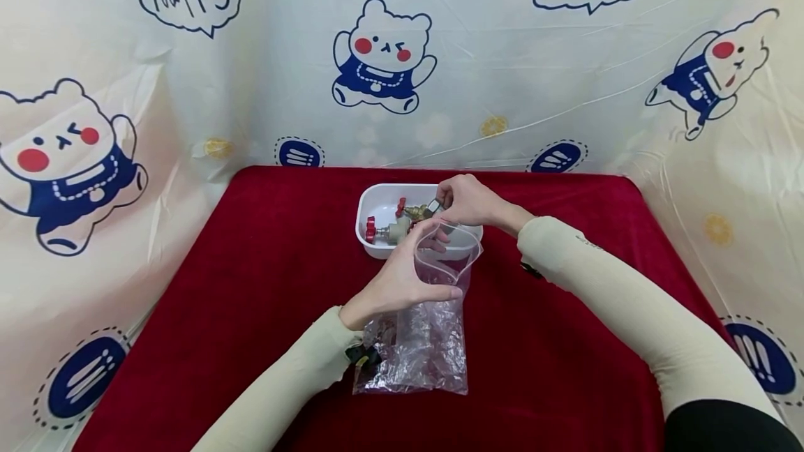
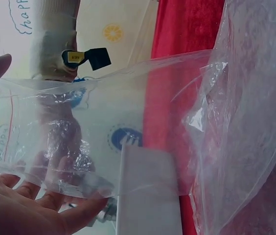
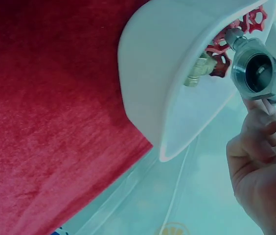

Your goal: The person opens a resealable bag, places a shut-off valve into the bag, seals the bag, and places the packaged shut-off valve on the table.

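A pale curtain printed with bears (image 1: 383, 54) rises behind and at both sides of the tabletop (image 1: 270, 277), which is covered in deep red velvety cloth. A clear plastic bag (image 1: 433, 347) comes next in size, its mouth gaping upward just in front of the tray and its wrinkled body reaching toward the tabletop's near edge. The white tray (image 3: 148, 63) sits near the far edge, about midway between the two far corners. The left hand (image 1: 402, 281) holds the bag by its mouth, thumb and fingers well apart and curved round opposite sides of it. The right hand (image 1: 471, 201), its fingers bent in, pinches a metal valve (image 3: 251, 90) above the tray's right end; the right wrist view shows its hexagonal end and dark bore. Whether this valve touches those below, I cannot tell. In the tray lie a grey valve (image 1: 397, 231), toward the near left corner, and a smaller brass valve (image 1: 416, 213) behind it, each with a red handwheel at its left end.
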The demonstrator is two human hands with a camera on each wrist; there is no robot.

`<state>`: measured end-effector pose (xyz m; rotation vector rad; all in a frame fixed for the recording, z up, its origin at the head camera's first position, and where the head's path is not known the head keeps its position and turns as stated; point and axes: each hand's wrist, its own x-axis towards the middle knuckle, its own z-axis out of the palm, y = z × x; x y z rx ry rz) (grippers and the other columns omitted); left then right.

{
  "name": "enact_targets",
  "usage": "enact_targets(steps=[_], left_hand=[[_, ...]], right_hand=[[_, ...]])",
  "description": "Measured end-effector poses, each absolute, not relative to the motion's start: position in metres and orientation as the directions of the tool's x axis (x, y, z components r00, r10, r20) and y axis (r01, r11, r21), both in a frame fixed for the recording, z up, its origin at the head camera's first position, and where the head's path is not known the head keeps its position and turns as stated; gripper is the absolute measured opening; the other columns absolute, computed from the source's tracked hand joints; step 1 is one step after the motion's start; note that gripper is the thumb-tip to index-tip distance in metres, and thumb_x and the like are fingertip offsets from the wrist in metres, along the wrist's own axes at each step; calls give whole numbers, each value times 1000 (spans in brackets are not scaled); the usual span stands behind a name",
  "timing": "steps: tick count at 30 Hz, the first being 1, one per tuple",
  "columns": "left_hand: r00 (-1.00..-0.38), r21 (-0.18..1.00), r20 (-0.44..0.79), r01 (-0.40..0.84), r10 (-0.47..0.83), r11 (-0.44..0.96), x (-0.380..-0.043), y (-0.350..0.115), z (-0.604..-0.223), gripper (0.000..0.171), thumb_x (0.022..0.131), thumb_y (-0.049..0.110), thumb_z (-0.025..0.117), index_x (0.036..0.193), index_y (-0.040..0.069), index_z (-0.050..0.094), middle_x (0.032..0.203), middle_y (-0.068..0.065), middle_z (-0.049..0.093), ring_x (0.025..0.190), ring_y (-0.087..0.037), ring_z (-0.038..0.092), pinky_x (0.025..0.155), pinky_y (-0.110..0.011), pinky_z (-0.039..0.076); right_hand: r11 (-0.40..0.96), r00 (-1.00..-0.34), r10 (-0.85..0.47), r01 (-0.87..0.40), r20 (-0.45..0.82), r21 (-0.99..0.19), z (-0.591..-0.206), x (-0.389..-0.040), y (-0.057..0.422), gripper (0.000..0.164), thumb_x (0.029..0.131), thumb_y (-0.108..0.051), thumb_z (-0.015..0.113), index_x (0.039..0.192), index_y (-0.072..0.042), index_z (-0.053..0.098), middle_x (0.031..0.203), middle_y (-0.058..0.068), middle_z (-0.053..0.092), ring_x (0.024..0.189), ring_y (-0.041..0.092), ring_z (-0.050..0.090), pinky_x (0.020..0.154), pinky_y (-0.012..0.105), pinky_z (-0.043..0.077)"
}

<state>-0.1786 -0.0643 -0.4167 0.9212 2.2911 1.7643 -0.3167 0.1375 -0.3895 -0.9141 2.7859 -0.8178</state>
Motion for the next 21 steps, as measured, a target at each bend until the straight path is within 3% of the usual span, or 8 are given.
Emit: enact_targets(steps=[4, 13, 21], left_hand=[[-806, 910, 272, 393, 525, 133, -180, -65, -417, 101, 78, 31, 93, 158, 14, 34, 143, -13, 51, 126, -27, 56, 102, -45, 50], [-802, 907, 276, 400, 529, 134, -181, -64, -419, 101, 77, 20, 93, 159, 10, 34, 144, -14, 51, 126, -33, 57, 102, -44, 49], [-813, 908, 275, 396, 513, 140, -180, -61, -415, 101, 78, 20, 93, 159, 11, 34, 142, -12, 53, 125, -30, 58, 102, -43, 51]], right_hand=[[697, -835, -546, -496, 64, -518, -382, -314, 136, 22, 80, -28, 83, 87, -10, 73, 80, 1, 71, 75, 19, 64, 70, 36, 55], [749, -877, -466, -463, 120, -474, -363, -307, 138, 26, 76, -33, 79, 89, -11, 72, 82, -1, 70, 76, 16, 64, 69, 35, 53], [775, -901, -399, -431, 171, -463, -343, -298, 138, 29, 76, -37, 79, 87, -13, 69, 78, 0, 68, 71, 18, 61, 60, 36, 50]])
